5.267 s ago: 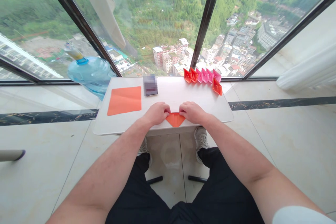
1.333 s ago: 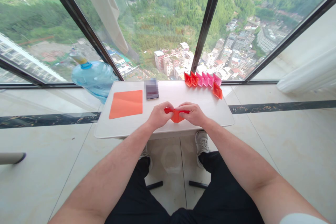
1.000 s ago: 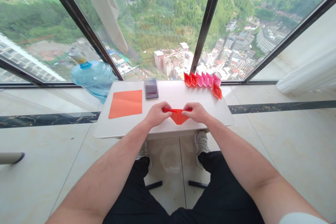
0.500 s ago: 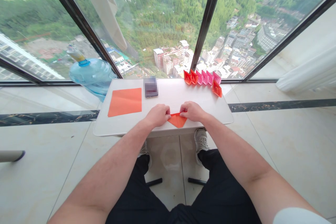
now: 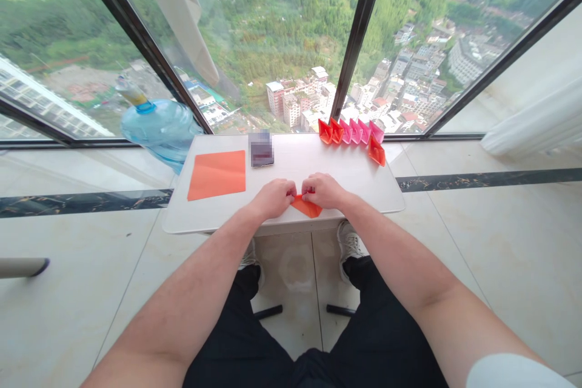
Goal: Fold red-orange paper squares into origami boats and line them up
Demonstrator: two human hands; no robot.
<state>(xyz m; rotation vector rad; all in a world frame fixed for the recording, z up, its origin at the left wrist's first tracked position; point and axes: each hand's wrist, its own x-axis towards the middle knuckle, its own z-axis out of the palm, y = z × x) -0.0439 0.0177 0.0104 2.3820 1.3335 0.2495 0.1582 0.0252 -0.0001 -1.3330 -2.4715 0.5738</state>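
Note:
A small folded orange paper (image 5: pixel 307 207) lies near the front edge of the white table (image 5: pixel 282 170). My left hand (image 5: pixel 274 197) is closed and pinches its left corner. My right hand (image 5: pixel 322 189) is closed too, with its fingertips pressed on the paper's top edge close to the left hand. Only a triangular part of the paper shows below my fingers.
A flat orange sheet (image 5: pixel 217 173) lies at the table's left, a blurred dark card (image 5: pixel 260 148) behind it. Several folded red and pink paper shapes (image 5: pixel 352 133) stand in a row at the back right. A blue water jug (image 5: pixel 158 127) lies beside the window.
The folded paper was held up off the table between both hands, then came down flat. My right hand has since slid left along its top edge toward my left hand.

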